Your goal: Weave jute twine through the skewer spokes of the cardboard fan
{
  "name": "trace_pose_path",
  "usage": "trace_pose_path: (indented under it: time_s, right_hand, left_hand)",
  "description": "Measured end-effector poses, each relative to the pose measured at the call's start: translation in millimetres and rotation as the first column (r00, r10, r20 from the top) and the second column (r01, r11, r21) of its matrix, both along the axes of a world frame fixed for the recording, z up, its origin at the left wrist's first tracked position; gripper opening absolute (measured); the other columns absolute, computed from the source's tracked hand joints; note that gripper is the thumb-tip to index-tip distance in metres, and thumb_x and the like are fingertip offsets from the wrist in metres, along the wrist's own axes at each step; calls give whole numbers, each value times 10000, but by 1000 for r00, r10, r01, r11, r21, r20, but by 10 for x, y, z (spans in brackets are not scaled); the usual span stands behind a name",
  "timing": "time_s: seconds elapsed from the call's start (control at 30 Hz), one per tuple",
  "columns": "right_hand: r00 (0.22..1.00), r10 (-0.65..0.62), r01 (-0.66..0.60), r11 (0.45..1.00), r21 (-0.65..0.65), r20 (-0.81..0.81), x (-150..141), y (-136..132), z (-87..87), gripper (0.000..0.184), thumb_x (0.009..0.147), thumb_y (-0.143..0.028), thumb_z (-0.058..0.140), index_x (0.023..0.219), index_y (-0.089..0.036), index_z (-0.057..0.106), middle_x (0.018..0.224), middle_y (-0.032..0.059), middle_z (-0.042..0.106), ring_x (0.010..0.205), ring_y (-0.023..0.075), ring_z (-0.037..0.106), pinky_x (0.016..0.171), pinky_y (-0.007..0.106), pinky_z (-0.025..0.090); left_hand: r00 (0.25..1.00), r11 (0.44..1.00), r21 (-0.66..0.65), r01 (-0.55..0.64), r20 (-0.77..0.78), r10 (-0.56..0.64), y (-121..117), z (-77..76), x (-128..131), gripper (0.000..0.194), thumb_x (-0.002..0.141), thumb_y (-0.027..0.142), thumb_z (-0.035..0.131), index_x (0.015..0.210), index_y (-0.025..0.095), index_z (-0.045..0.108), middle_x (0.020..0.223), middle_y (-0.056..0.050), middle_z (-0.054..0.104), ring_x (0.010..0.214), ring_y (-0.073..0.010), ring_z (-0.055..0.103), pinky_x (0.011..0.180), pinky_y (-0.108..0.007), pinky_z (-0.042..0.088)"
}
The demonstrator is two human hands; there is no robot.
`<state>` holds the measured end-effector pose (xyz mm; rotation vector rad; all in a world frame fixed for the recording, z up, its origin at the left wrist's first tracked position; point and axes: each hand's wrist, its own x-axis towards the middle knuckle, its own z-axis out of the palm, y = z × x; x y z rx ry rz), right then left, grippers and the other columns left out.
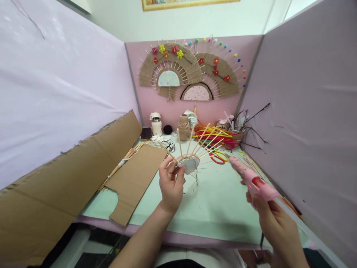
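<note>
My left hand [171, 182] pinches the left end of a small half-round fan base [191, 163] between thumb and fingers, above the table. Several thin wooden sticks [199, 143] fan out from its curved top edge, and some loose strands hang below it. Off to the right, my right hand [264, 208] is wrapped round the handle of a pink hot glue gun [252, 176]. The gun's nozzle points up and left, apart from the fan base. Behind that nozzle lie scissors [219, 158] with red and yellow handles.
Cut cardboard [139, 178] lies left on the mint-green table [206, 212], beside a bundle of sticks [121, 163]. At the back stand a twine cone [183, 127], a white bottle [156, 124] and coloured pipe cleaners [220, 136]. Two decorated fans [170, 56] hang on the pink panel.
</note>
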<state>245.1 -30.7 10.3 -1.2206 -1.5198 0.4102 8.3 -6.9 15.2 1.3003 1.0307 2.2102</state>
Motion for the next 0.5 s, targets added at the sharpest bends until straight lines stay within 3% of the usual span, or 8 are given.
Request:
trace_pose_path:
  time_s: [0.07,0.17,0.27,0.33,0.4,0.5]
  right_hand:
    - [969,-151,152,988,13,196,202,249,-109,370,913,-522,460,972,-204,640,846,87,657,765,241,589,677,348,465]
    - [837,-262,236,965,115,481,477,605,-379,469,906,-543,363,902,-165,640,825,155,668,781,307,590,731,444,464]
    - [681,-292,285,950,125,672,656,787,-688,399,893,-418,384,914,-130,659,838,199,677,806,344,589,776,494,455]
    - [616,-267,323,944,72,741,702,788,-809,377,866,-382,424,923,-113,682,868,220,685,813,361,593,763,509,457]
    - [576,-293,386,920,62,763,680,726,-801,385,863,-393,438,958,-128,701,950,234,687,827,378,591,716,520,456]
    - [591,-393,394,903,173,705,515,606,-538,414,897,-440,430,1056,-162,692,1105,229,664,872,383,589,686,524,454]
  left_hand:
    - [1000,1000,12,5,9,-5,1,30,-20,377,852,269,683,1146,239,450,930,-31,716,668,-100,665,522,-167,482]
    - [1000,999,52,8,2,-8,9,56,-38,360,864,252,668,1127,246,422,888,-10,706,660,-87,652,517,-152,458]
    - [1000,997,81,-4,-13,5,23,49,-45,351,871,228,658,1115,245,406,857,1,691,669,-87,659,526,-150,460]
    - [999,996,83,-21,-32,23,30,27,-47,350,873,221,654,1120,240,407,845,1,681,692,-96,671,533,-154,469]
    - [998,997,78,-26,-53,30,33,0,-46,344,878,222,647,1130,233,413,836,0,673,704,-104,676,537,-158,477]
    - [996,996,85,-20,-81,27,31,-33,-37,336,886,220,637,1143,231,422,857,-7,673,704,-104,678,551,-168,497]
